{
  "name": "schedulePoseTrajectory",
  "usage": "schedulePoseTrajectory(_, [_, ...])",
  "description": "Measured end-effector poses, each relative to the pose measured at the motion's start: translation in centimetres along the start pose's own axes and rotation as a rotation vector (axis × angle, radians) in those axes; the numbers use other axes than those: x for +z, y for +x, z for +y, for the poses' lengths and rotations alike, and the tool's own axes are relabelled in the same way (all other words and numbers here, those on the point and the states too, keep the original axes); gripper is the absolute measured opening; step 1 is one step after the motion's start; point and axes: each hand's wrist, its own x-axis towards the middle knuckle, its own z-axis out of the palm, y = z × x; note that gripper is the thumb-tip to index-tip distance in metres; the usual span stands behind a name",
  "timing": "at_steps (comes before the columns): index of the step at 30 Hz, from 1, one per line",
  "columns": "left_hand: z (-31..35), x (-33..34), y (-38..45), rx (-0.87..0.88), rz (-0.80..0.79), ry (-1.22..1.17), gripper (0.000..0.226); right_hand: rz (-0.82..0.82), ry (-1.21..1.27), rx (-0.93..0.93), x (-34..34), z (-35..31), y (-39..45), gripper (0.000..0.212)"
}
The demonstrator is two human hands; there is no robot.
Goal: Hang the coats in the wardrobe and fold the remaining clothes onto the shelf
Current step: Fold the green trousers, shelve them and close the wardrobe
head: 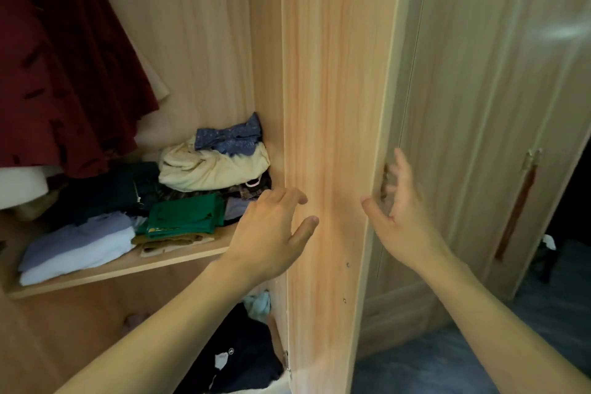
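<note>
On the wardrobe shelf I see folded clothes: a pale blue-and-white stack at the front left, a green garment on tan ones beside it, dark items behind, and a bundled cream cloth with blue fabric on top at the back right. A dark red coat hangs above. Below the shelf lies a dark heap. My left hand reaches by the open door, fingers loosely spread, holding nothing. My right hand, fingers spread, is at the door's outer edge near its handle; contact is blurred.
</note>
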Motion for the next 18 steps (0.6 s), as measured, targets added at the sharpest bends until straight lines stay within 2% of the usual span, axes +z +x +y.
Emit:
schedulePoseTrajectory(3, [0.3,0.6,-0.2,-0.017,-0.009,0.01,0.037,-0.088,0.028,-0.003,0.5,1.1,0.6,0.084])
schedulePoseTrajectory(8, [0.4,1.2,-0.5,-0.039,-0.018,0.029,0.038,-0.094,0.081,-0.038,1.2,1.7,1.0,0.081])
schedulePoseTrajectory(14, [-0.2,1.4,-1.2,-0.023,-0.035,0.037,0.04,-0.044,0.036,-0.133,2.4,1.0,0.3,0.075])
schedulePoseTrajectory(18, [-1.0,0.9,-1.6,-0.01,-0.028,0.024,0.041,-0.02,0.018,-0.178,3.5,-0.2,0.0,0.078])
